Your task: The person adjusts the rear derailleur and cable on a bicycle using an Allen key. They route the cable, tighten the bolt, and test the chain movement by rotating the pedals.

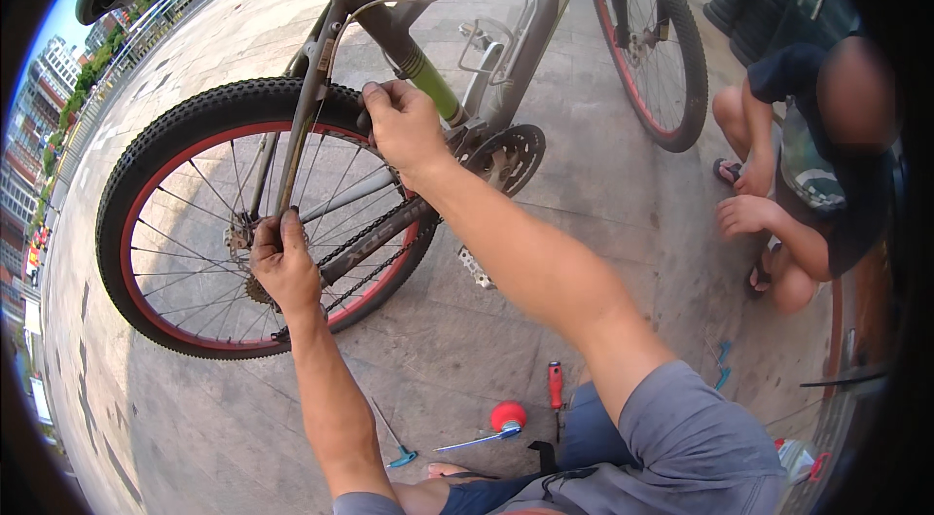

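Observation:
A grey and green bicycle frame [428, 77] stands before me. Its rear wheel [156, 136], with a black knobby tyre and red rim, is on the left. My left hand [285, 260] is closed in a pinch at the lower end of the seat stay [309, 102], near the rear hub and cassette [259, 289]. Higher up, beside the tyre and the seat tube, my right hand [404, 129] has its thumb and fingers pressed together. What either pinch holds is too small or hidden to name. The chain [375, 248] runs from the cassette to the chainring [520, 155].
Near my legs lie a red-handled screwdriver [556, 384], a round red object [508, 415], a blue-and-white tool [477, 441] and a blue T-handle tool [402, 458]. Another blue tool [723, 364] lies right. A person [817, 160] squats there, near stacked black tyres [741, 4].

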Demonstrator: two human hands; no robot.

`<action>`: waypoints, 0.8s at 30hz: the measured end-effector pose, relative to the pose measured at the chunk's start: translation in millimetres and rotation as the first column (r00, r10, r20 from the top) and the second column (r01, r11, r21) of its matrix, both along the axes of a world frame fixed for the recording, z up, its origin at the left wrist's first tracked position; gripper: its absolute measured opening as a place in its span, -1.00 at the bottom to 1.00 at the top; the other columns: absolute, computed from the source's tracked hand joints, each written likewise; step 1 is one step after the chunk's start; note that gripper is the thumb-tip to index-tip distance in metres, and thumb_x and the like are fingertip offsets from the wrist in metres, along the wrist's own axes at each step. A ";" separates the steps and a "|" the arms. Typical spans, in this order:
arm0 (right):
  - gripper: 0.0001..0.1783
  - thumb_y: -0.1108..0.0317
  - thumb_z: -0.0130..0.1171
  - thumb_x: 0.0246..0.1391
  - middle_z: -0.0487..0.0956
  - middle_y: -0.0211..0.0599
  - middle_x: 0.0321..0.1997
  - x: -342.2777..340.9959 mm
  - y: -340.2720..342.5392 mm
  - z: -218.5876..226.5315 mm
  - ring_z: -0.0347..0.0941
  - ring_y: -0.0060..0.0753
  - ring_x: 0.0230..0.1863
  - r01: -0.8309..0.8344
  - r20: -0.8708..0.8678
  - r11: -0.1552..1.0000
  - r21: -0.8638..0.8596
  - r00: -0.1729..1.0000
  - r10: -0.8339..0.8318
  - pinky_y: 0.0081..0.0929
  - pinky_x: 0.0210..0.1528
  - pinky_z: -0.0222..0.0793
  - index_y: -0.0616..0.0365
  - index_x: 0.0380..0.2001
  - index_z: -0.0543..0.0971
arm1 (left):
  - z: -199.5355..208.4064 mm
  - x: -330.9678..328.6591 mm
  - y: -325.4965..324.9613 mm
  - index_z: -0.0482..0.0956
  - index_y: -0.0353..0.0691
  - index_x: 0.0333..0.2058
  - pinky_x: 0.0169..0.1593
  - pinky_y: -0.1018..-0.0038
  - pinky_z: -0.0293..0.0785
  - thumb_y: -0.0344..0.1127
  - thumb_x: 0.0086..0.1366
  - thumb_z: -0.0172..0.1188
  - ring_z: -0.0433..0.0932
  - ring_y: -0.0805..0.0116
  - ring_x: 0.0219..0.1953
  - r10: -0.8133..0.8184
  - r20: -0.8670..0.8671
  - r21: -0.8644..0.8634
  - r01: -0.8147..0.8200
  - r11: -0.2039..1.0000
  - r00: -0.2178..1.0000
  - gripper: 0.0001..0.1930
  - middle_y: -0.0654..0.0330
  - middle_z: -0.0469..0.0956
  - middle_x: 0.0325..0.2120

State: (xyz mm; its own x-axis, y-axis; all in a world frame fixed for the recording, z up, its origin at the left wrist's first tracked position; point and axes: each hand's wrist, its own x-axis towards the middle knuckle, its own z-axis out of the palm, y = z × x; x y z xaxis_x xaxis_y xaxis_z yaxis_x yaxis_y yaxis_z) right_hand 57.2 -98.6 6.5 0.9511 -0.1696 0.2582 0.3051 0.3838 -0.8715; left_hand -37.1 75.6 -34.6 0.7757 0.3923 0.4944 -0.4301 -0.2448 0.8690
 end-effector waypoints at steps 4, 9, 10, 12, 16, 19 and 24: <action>-0.78 0.28 0.02 0.22 0.50 -0.42 -0.50 -51.0 31.8 -16.9 0.33 -0.65 -0.67 -0.414 -0.199 0.909 -0.040 0.895 0.399 -0.68 -0.69 0.19 0.23 -0.31 0.49 | -28.8 -10.8 8.4 0.51 -0.31 -0.42 -0.47 0.68 0.17 -0.36 0.27 0.18 0.28 0.67 -0.54 0.022 -0.026 -0.102 -0.025 0.994 0.999 -0.85 0.41 0.42 -0.59; -0.83 0.33 -0.02 0.24 0.54 -0.36 -0.39 -64.8 61.2 -14.3 0.44 -0.59 -0.61 -0.468 -0.160 0.824 0.321 0.830 0.534 -0.68 -0.65 0.28 0.21 -0.28 0.47 | -30.0 -23.9 3.5 0.49 -0.20 -0.42 -0.66 0.72 -0.01 -0.33 0.29 0.16 0.15 0.74 -0.71 -0.090 -0.077 -0.281 0.065 0.957 0.993 -0.88 0.47 0.34 -0.70; -0.84 0.33 -0.01 0.24 0.54 -0.35 -0.39 -67.4 64.5 -12.4 0.44 -0.58 -0.60 -0.451 -0.149 0.808 0.379 0.832 0.534 -0.67 -0.65 0.29 0.20 -0.28 0.47 | -30.9 -24.5 6.0 0.48 -0.20 -0.42 -0.67 0.72 -0.02 -0.34 0.28 0.16 0.15 0.73 -0.72 -0.111 -0.079 -0.309 0.082 0.948 0.991 -0.88 0.46 0.34 -0.70; -0.89 0.36 0.01 0.23 0.53 -0.35 -0.44 -69.5 67.8 -15.8 0.46 -0.56 -0.58 -0.440 -0.117 0.807 0.395 0.847 0.519 -0.64 -0.62 0.33 0.17 -0.30 0.44 | -32.3 -26.9 11.0 0.48 -0.21 -0.43 -0.68 0.72 -0.02 -0.34 0.28 0.16 0.15 0.73 -0.74 -0.153 -0.081 -0.360 0.115 0.926 0.985 -0.88 0.45 0.34 -0.71; -0.91 0.40 -0.02 0.23 0.49 -0.36 -0.51 -58.9 80.5 -28.5 0.44 -0.56 -0.61 -0.369 -0.085 0.862 0.347 0.903 0.421 -0.60 -0.62 0.35 0.16 -0.36 0.41 | -33.2 -29.2 11.4 0.46 -0.20 -0.45 -0.72 0.69 -0.05 -0.35 0.26 0.18 0.13 0.70 -0.79 -0.110 -0.113 -0.292 0.072 0.954 0.988 -0.87 0.43 0.32 -0.75; -0.91 0.44 -0.05 0.24 0.49 -0.34 -0.52 -56.2 84.4 -28.0 0.43 -0.56 -0.63 -0.372 -0.064 0.873 0.316 0.910 0.410 -0.59 -0.62 0.35 0.18 -0.38 0.38 | -30.9 -28.2 11.5 0.45 -0.20 -0.45 -0.72 0.69 -0.04 -0.36 0.26 0.18 0.13 0.70 -0.79 -0.100 -0.114 -0.274 0.066 0.959 0.988 -0.87 0.43 0.31 -0.75; -0.91 0.43 -0.05 0.23 0.49 -0.34 -0.54 -57.1 79.6 -27.0 0.43 -0.55 -0.63 -0.404 -0.077 0.862 0.306 0.892 0.445 -0.59 -0.62 0.35 0.18 -0.37 0.38 | -30.4 -28.8 11.2 0.46 -0.19 -0.46 -0.72 0.69 -0.04 -0.36 0.26 0.17 0.13 0.70 -0.79 -0.103 -0.123 -0.291 0.063 0.955 0.987 -0.87 0.43 0.31 -0.75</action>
